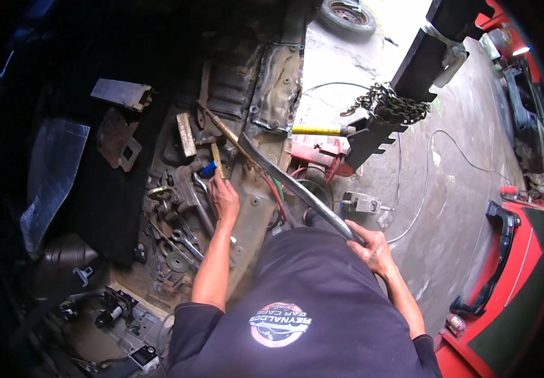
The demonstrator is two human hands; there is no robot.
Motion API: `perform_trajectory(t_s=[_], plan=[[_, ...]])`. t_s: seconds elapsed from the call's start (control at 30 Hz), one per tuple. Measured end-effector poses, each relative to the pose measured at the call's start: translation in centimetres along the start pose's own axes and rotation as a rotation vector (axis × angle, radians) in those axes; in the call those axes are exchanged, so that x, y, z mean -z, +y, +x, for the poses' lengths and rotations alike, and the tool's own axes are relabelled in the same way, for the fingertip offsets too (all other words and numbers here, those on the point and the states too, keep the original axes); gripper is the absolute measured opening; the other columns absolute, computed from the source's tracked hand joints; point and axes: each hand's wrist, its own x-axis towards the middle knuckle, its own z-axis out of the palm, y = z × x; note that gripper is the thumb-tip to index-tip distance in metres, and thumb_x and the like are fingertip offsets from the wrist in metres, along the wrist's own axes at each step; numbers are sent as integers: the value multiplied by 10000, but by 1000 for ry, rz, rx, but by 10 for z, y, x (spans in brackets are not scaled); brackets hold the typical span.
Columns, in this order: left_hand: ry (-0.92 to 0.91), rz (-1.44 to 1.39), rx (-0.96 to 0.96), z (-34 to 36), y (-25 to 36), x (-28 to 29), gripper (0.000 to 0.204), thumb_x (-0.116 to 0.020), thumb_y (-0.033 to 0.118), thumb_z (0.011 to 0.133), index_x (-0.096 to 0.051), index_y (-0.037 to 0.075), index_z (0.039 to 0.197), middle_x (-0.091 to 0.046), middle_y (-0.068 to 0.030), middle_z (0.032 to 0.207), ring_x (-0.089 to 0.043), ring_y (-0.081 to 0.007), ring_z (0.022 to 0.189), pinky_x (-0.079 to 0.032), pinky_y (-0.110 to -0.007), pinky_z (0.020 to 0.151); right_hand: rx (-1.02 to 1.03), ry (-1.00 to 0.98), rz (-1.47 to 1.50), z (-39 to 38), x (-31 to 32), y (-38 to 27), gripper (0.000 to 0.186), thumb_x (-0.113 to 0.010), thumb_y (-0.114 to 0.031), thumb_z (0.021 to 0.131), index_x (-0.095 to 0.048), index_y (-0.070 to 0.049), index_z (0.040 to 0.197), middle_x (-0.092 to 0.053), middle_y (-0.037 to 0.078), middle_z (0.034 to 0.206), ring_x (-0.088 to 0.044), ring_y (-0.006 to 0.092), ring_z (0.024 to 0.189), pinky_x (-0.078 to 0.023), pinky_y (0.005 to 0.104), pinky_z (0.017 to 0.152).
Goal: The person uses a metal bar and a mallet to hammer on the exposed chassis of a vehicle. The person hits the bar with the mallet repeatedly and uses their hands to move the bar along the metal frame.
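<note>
While R hand [372,250] grips bar [300,191], L hand [224,201] hold unclr.

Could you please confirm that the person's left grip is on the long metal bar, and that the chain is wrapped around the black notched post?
Not quite: the head view shows the right grip, not the left, on the long metal bar. The chain is indeed wrapped around the black notched post.

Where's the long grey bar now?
Head view, around centre: the bar slants up and left from the right hand, its far end beyond the left hand.
</note>
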Motion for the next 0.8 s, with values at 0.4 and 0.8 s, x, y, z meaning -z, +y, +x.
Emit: perform_trajectory(t_s=[0.4,0.8], plan=[[-2,-6,-3,-1,-3,-4,458,-566,65,964,-470,-51,1396,-597,-292,1250,-519,-442,1215,-404,-515,1047,-7,53,34,-5,-6,6,544,-749,-163,866,-613,-80,1387,-722,244,1039,-727,377,909,-547,401,799],[-36,-24,-12,-1,-6,-2,458,-538,113,993,-451,-52,1411,-562,-310,1320,-518,-469,1237,-402,-524,1055,-68,39,90,-10,-6,5,545,-751,-155,863,-616,-87,1386,-730,212,1027,-725,364,881,-550,391,784]])
